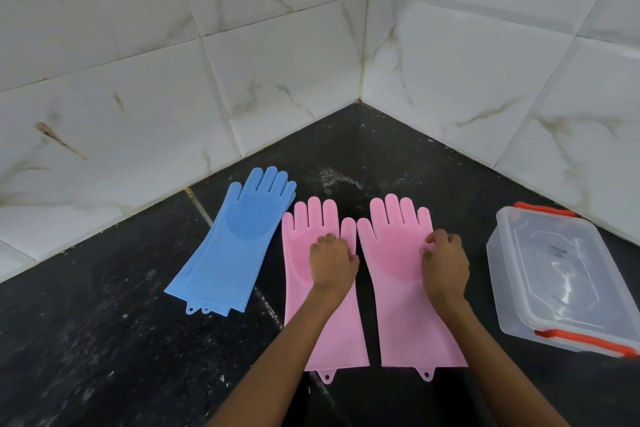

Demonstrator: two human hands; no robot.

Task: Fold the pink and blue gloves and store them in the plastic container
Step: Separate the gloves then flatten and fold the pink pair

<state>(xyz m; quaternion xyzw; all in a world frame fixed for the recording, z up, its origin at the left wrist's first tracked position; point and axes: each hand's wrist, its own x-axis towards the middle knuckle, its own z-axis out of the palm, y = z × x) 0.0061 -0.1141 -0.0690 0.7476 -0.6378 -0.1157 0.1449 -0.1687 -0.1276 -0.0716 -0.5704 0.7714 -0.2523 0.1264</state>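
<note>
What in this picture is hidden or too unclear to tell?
Head view only:
- Blue gloves: stacked, so the lower one is almost wholly covered by the upper.
- Each pink glove's palm: partly hidden by the left hand and right hand.
- Plastic container: near corner cut off by the right edge; contents unclear through the glare on its lid.

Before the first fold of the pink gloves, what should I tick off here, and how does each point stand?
1. Left pink glove lies flat on the counter: ok.
2. Right pink glove lies flat, apart from the other: ok.
3. Left hand and right hand each rest on a pink glove: ok; whether they pinch it, cannot tell.
4. Blue gloves stacked aside, out of the way: ok.
5. Plastic container open to receive gloves: not ok, lid on.
</note>
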